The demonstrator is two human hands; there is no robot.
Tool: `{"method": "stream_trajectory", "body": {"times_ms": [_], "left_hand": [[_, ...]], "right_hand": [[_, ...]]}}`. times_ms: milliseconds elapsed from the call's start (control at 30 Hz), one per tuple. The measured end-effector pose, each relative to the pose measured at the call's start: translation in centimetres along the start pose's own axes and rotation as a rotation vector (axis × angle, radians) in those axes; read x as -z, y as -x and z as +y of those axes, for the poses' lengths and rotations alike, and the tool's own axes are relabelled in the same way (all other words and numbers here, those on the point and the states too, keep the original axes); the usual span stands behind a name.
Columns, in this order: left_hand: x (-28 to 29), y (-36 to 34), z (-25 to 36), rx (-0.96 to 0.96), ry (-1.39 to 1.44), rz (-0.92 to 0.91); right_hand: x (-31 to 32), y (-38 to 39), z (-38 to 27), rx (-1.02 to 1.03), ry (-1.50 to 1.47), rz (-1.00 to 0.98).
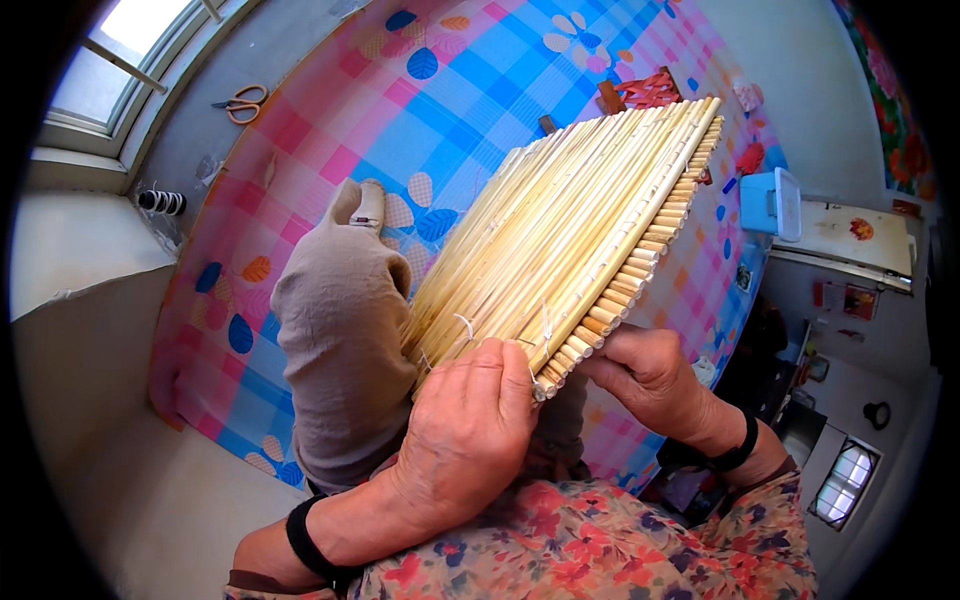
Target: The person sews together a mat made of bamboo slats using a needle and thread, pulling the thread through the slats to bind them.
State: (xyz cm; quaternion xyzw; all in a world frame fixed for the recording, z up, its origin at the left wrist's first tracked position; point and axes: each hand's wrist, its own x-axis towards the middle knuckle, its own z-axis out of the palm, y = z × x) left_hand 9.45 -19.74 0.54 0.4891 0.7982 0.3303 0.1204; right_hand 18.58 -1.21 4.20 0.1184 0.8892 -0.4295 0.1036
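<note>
A panel of pale straw stalks [580,210], laid side by side and stitched with white thread, slants up over my lap. Along its right side runs a row of cut stalk ends [633,270]. My left hand [465,425] is closed on the panel's near corner, thumb and fingers pressed together at the edge. A short loop of white thread [463,326] sticks up from the stalks just beyond those fingers. Below the right edge, close to the cut ends, my right hand [655,380] has its fingers curled in a pinch. What it pinches is hidden.
I sit on a checked pink and blue sheet [330,130], one trousered leg [345,330] stretched out left of the panel. Scissors with orange handles [246,103] and a dark-and-white thread spool [162,202] lie on the ledge at left. A blue container [768,203] stands at right.
</note>
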Motion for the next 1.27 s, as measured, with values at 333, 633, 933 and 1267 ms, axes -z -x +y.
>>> {"method": "stream_trajectory", "body": {"times_ms": [333,633,933,1267], "left_hand": [[-0.7,0.0,-0.1,-0.042,0.043,0.031],[-0.6,0.0,-0.4,-0.056,0.026,0.025],[-0.8,-0.1,-0.6,-0.096,-0.010,0.046],[-0.8,-0.2,-0.5,-0.134,-0.031,0.040]], "right_hand": [[0.0,-0.3,-0.4,0.092,0.116,0.117],[0.9,0.3,-1.3,-0.361,-0.254,-0.109],[1.1,-0.8,-2.7,-0.558,-0.484,-0.143],[1.0,-1.7,-2.8,-0.753,-0.687,-0.215]]}}
